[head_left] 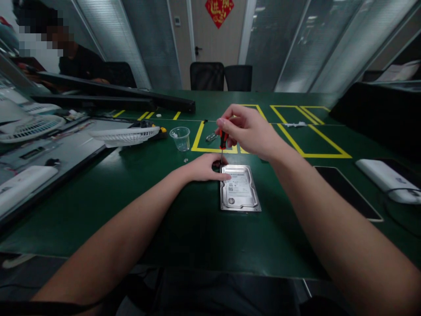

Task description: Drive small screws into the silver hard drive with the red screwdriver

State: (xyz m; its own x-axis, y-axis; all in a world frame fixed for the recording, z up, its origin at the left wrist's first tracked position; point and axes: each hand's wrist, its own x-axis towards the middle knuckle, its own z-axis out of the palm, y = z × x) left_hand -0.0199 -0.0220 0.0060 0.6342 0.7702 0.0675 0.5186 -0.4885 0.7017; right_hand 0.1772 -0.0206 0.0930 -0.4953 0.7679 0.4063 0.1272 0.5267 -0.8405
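A silver hard drive [241,188] with a white label lies flat on the green table in front of me. My left hand [205,167] grips its far left corner, the thumb resting on the top face and the fingers behind the edge. In my right hand [246,129] is a screwdriver [224,139] with a red and black handle, held upright by the fingertips. Its thin shaft points down to that same corner; whether the tip sits in a screw is hidden by my left hand. Small screws [186,160] lie on the table left of the drive.
A clear plastic cup [180,139] stands beyond my left hand. White fan grilles [126,135] and a large flat panel [79,142] fill the left side. To the right lie a black mat [347,191] and a white device [390,180] with a cable. Another person sits at far left.
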